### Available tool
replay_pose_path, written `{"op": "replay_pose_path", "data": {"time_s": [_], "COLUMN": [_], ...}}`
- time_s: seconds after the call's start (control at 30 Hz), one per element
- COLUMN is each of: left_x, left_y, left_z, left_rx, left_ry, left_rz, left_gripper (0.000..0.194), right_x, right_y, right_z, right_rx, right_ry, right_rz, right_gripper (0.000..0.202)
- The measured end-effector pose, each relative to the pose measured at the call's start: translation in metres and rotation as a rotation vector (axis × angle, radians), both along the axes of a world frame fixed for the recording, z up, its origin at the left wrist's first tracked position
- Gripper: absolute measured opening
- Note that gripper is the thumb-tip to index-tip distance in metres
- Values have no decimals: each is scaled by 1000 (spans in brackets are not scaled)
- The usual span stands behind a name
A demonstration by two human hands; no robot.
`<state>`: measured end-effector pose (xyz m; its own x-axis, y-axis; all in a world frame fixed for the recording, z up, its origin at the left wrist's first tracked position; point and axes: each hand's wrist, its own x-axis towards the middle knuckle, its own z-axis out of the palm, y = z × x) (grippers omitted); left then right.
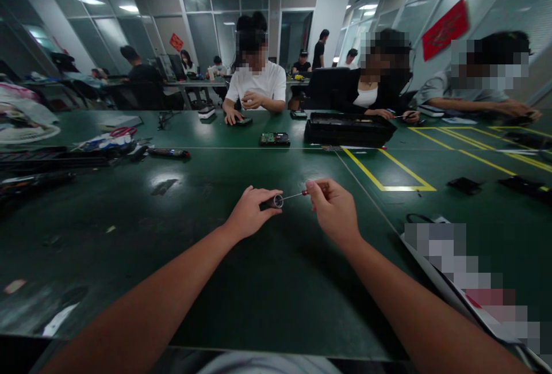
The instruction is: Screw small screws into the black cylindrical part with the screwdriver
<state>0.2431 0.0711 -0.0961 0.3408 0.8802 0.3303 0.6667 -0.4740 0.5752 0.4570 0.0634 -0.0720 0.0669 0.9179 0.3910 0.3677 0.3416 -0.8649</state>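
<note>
Screwdriver (pixel 294 195) in the right hand (pixel 338 213), small cylinder (pixel 276 202) in the left hand (pixel 248 213): pinched each between thumb and fingers over the green table (pixel 267 282), with the slim shaft slanting leftward from the right grip to the cylinder's open mouth, too small to tell whether touching inside. Risked, by judgement, a skid off the rim into the left fingertips from an off-centre push, or a twist of the round body from so narrow a hold. Showed a circuit-board device (pixel 274 138) beyond both grips, well apart.
</note>
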Motion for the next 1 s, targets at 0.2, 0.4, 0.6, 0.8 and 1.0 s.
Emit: {"op": "replay_pose_path", "data": {"time_s": [0.2,0.4,0.6,0.8,1.0], "left_x": [-2,0,-3,-1,-2], "left_y": [-1,-1,1,-1,0], "left_z": [2,0,-2,0,3], "left_rx": [-6,-2,11,-12,-13], "left_ry": [-2,25,14,29,-17], "left_rz": [3,-13,-3,2,43], "left_gripper": [41,41,43,42,39], "right_x": [1,2,3,2,3], "right_y": [-2,-1,-2,-3,-1], "right_z": [1,0,-1,3,-2], "right_rx": [63,45,70,70,66], "right_ry": [-44,-91,-39,-172,-69], "right_rz": [97,20,108,32,153], "right_gripper": [15,31,23,32,32]}}
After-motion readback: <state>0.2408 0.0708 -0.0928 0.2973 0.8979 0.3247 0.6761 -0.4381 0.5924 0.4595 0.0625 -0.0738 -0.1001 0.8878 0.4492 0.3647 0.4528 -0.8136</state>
